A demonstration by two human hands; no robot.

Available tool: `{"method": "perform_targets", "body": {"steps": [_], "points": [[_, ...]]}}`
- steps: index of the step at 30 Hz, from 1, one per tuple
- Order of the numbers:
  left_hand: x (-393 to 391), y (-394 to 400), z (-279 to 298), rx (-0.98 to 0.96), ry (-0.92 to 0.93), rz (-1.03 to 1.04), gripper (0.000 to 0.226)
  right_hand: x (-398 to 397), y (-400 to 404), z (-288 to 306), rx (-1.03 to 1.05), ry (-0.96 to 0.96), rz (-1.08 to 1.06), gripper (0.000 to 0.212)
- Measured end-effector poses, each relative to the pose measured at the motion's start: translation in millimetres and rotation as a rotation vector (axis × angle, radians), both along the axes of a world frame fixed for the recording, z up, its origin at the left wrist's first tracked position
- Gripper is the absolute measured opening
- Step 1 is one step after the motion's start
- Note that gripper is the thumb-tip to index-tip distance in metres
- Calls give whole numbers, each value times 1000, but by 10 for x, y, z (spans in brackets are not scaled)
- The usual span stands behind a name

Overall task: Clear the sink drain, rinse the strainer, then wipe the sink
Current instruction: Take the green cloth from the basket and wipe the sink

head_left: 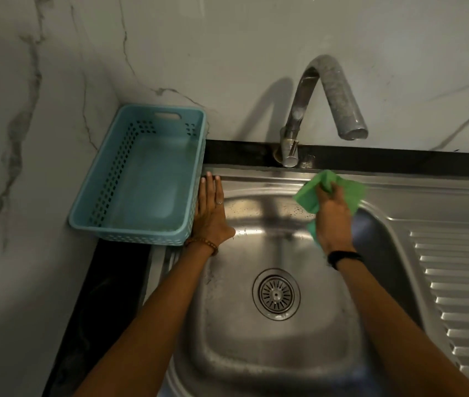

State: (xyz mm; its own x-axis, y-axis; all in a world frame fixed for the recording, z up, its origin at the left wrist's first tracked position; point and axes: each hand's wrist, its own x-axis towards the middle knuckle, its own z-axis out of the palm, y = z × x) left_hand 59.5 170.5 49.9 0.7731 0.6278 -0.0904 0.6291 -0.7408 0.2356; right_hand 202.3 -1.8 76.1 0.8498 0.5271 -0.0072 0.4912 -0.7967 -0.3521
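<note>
- The strainer [276, 294] sits seated in the drain at the middle of the steel sink [256, 348] basin, below and between the two hands, touched by neither.
- A green cloth [350, 193] is bunched against the sink's back right corner, its fabric spilling over the rim and down the inner wall.
- The right hand [332, 217] grips that cloth, fingers curled into its folds, a dark band on the wrist.
- The left hand [209, 212] lies flat on the sink's left rim, fingers straight and together, a ring on one finger and a beaded bracelet at the wrist.
- Just beside the left hand, a light blue perforated basket [104, 196] stands on the dark desk [107, 296] in the corner.
- The curved faucet [329, 90] rises behind the sink, spout over the cloth.
- A ribbed drainboard [456, 287] extends to the right.
</note>
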Motion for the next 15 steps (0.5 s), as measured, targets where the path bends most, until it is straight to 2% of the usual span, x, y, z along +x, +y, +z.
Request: {"method": "perform_targets", "body": {"steps": [2,8,12,15], "points": [[4,5,-5,-2,-11,-5,118,-243,306,-11,-45,-24,89,57],[23,32,-60,10,-24,-17,110,-739,995,-33,-9,-55,354,53],[23,61,-72,10,-2,-37,119,-449,666,-32,-82,-98,402,64],[15,57,-100,35,35,-27,125,-64,194,-8,-130,-114,328,69]]}}
